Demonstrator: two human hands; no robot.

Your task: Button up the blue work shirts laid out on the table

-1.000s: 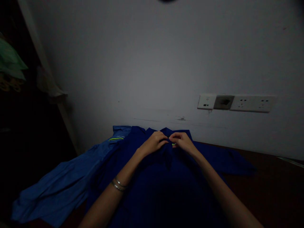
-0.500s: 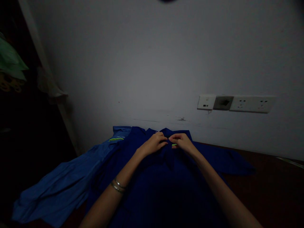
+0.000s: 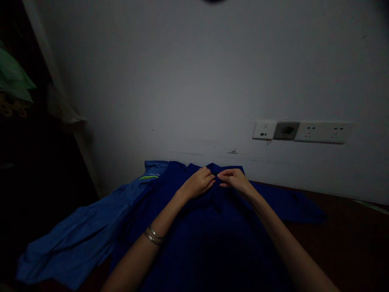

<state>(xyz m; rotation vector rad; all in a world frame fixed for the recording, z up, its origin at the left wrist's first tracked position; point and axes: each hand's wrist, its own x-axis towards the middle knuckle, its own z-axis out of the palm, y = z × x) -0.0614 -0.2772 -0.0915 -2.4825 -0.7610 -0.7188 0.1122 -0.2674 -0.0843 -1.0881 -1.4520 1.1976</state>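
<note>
Dark shirt (image 3: 194,235): deep blue, spread out right in front of the person, collar (image 3: 216,167) end up by the wall (image 3: 194,89), one sleeve stretched off to the right over the table (image 3: 343,231)
Left hand (image 3: 199,182): on the front of the dark shirt just below the collar, fingers bent and close together; it's pretty dim there, so I can't tell if any cloth is actually gripped
Right hand (image 3: 235,179): just beside the left one, not touching it, thumb and finger in a narrow pinch on the shirt's front
Bangles (image 3: 153,236): two silvery ones, on the left forearm
Light shirt (image 3: 75,231): paler blue, lying to the left, partly under the dark one, bright yellow-green stripe near its top
Sockets (image 3: 322,133): a row on the wall, up to the right
Green cloth (image 3: 13,77): hanging at the far left edge
</note>
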